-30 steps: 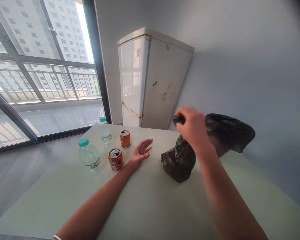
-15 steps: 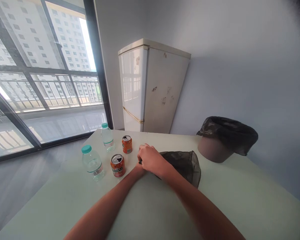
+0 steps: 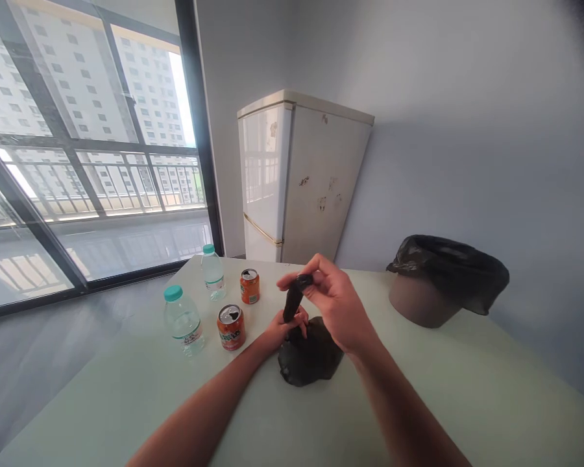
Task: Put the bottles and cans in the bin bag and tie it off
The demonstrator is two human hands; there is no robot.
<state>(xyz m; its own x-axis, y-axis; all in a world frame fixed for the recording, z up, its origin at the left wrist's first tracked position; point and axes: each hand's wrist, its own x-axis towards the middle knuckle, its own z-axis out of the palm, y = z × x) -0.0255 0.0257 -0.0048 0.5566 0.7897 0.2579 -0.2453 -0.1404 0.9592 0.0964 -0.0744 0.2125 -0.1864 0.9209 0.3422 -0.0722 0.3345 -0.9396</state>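
A black plastic garbage bag (image 3: 310, 355) rests bunched on the pale table, its neck twisted into a thick rope that rises between my hands. Low on that neck, my left hand (image 3: 286, 327) is closed around it. My right hand (image 3: 333, 295) pinches the twisted upper end from above, thumb and fingers pressed on it. Just left of my left hand stand two orange soda cans, the nearer can (image 3: 231, 327) and the farther can (image 3: 250, 287), both upright with their tops opened.
Left of the cans stand two clear bottles with teal caps, a near bottle (image 3: 183, 324) and a far bottle (image 3: 213, 272). A brown bin (image 3: 413, 301) lined with a black bag (image 3: 448, 259) is at the right. Behind the table (image 3: 253, 415) is a white refrigerator (image 3: 321, 188).
The bag, spread out to the right before, is now gathered into a compact lump with a twisted neck. My right hand has lifted and moved right, holding the neck's end up.
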